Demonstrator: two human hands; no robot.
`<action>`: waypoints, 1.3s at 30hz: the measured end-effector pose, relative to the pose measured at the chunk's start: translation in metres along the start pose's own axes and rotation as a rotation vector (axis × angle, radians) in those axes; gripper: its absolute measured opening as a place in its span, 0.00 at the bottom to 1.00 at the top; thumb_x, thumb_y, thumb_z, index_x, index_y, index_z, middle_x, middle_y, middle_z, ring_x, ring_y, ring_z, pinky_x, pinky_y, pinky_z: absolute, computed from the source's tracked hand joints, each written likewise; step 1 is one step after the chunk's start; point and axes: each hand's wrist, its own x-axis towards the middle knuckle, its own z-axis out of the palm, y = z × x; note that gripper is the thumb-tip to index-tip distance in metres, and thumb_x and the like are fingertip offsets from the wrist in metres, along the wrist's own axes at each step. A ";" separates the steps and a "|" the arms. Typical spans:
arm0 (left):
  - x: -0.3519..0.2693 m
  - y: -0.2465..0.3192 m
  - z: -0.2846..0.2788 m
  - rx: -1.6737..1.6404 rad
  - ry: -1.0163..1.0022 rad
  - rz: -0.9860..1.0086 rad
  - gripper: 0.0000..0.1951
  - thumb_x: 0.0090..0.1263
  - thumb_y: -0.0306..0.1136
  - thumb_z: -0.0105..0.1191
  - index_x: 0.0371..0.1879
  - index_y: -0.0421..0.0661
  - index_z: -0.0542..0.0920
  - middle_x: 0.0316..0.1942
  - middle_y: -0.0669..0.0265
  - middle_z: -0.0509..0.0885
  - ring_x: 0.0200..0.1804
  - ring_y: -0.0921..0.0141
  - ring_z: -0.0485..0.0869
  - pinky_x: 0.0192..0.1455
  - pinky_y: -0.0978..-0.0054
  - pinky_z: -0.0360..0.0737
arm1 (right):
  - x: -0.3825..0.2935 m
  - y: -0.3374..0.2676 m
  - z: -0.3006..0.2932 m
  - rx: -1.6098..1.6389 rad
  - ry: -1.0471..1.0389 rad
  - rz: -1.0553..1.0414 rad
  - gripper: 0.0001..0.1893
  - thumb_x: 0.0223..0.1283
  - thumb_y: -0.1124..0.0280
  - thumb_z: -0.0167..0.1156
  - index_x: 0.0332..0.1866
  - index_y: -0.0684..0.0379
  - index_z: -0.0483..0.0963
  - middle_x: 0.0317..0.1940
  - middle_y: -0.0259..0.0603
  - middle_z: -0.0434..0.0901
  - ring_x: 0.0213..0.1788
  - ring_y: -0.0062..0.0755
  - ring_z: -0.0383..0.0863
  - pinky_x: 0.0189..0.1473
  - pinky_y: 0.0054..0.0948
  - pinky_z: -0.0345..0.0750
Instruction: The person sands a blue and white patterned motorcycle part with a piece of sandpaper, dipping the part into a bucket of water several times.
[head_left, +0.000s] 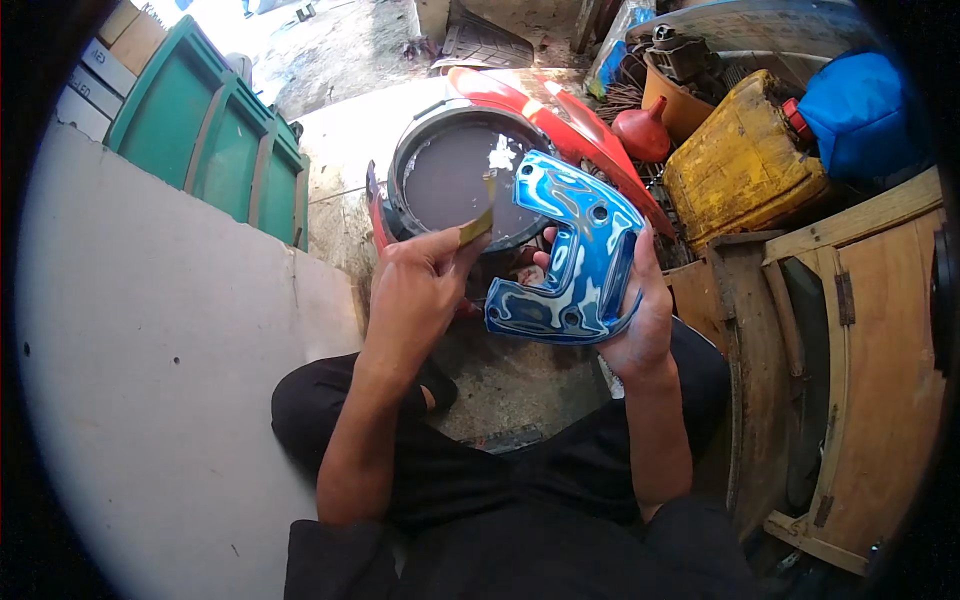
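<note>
My left hand (424, 281) pinches a thin, bent, olive-brown strip (480, 221), perhaps sandpaper, between thumb and fingers. Its upper end stands over the near part of a round black basin (397, 214) of murky grey liquid. In my right hand (649, 307) is a glossy blue, roughly C-shaped panel (589, 262) with several dark holes, gripped from its right side and from behind. The panel overlaps the basin's right rim in view; the strip and the panel are apart. Some fingertips of the right hand show in the panel's notch, while the palm is partly hidden.
Red glossy panels (592, 139) lie behind and right of the basin. A red funnel (645, 131), a dirty yellow jerrycan (742, 161) and a blue bag (855, 112) are at the upper right. A white wall panel (176, 315) borders the left, a wooden frame (832, 300) the right.
</note>
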 end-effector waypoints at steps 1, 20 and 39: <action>-0.002 0.001 0.001 -0.067 -0.047 -0.069 0.13 0.74 0.38 0.58 0.50 0.43 0.87 0.28 0.64 0.85 0.33 0.70 0.85 0.32 0.75 0.78 | 0.000 0.002 0.000 0.000 0.019 0.007 0.36 0.77 0.41 0.39 0.74 0.62 0.58 0.59 0.51 0.76 0.61 0.42 0.80 0.60 0.45 0.82; -0.010 0.004 0.044 -0.230 -0.039 0.454 0.14 0.66 0.28 0.66 0.50 0.42 0.84 0.47 0.52 0.85 0.50 0.60 0.86 0.50 0.67 0.82 | -0.004 0.000 0.001 0.098 0.003 -0.043 0.34 0.78 0.42 0.37 0.73 0.61 0.59 0.65 0.48 0.74 0.64 0.39 0.78 0.65 0.40 0.77; -0.018 0.001 0.064 0.257 0.280 0.834 0.17 0.61 0.33 0.68 0.50 0.47 0.86 0.51 0.63 0.83 0.49 0.62 0.81 0.51 0.64 0.79 | -0.006 0.010 0.001 0.077 -0.027 0.088 0.32 0.79 0.43 0.35 0.71 0.60 0.62 0.62 0.45 0.76 0.62 0.34 0.79 0.64 0.35 0.77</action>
